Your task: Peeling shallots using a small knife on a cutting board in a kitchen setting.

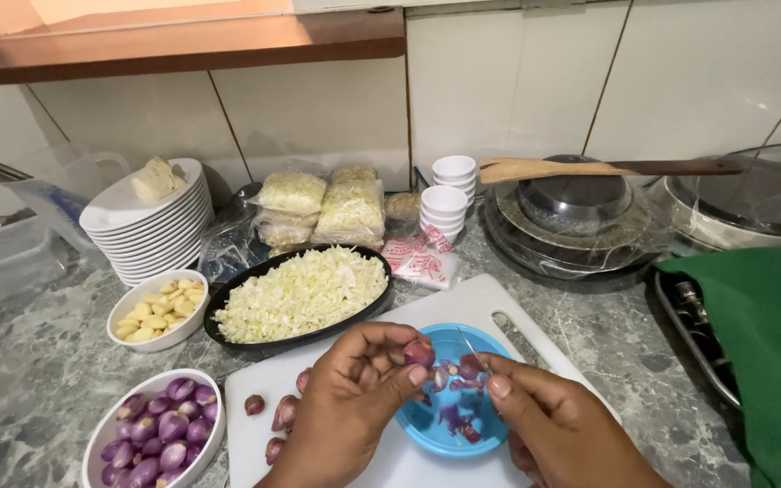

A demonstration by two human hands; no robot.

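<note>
Above the blue bowl, you are gripping a shallot in your left hand while your right hand is pinching a small blade, with peeled shallots left of it and several unpeeled shallots remaining.

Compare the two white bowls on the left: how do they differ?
The nearer white bowl holds peeled purple shallots; the farther white bowl holds pale yellow garlic cloves. The shallot bowl looks larger and is cut off by the picture's lower edge; the garlic bowl shows whole, beside the black dish of shredded cabbage. Both stand on the grey marbled counter, untouched by either hand.
</note>
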